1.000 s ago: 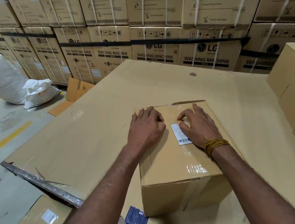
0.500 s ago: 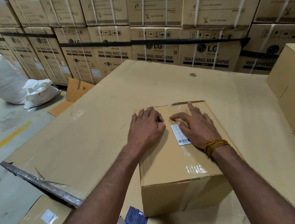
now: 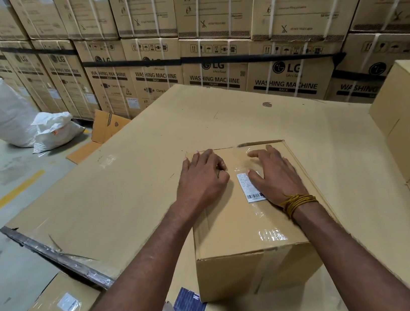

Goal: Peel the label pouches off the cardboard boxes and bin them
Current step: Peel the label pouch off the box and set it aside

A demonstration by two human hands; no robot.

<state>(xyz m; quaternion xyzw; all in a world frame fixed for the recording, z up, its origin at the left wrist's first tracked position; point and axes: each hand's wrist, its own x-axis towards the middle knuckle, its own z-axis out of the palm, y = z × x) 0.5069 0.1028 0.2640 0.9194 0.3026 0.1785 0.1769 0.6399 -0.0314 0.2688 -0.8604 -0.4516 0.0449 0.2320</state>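
So this was right at the start of the peel on the small cardboard box (image 3: 245,228), which sat on a big flat sheet of cardboard serving as the counter (image 3: 130,192). The label pouch (image 3: 249,187), clear plastic with a white barcode slip inside, was stuck flat on the box top, between the two hands and partly under the right one.

The left hand (image 3: 202,179) rested on the box top near its far left corner, fingers curled under against the cardboard, holding nothing as far as I could see, so probably just bracing the box. The right hand (image 3: 272,174) lay spread over the pouch, fingers straight and loose, thumb across the slip's upper edge. Nothing was lifted yet; the pouch looked fully stuck down.

My read: it was the hunt-for-an-edge step. The next move would call for a nail under a corner of the plastic, with the left hand pinning the box. That film looked thin, so a shallow, slow pull seemed wise.

White sacks (image 3: 0,113) sat on the floor to the left, maybe the bin, can't say.
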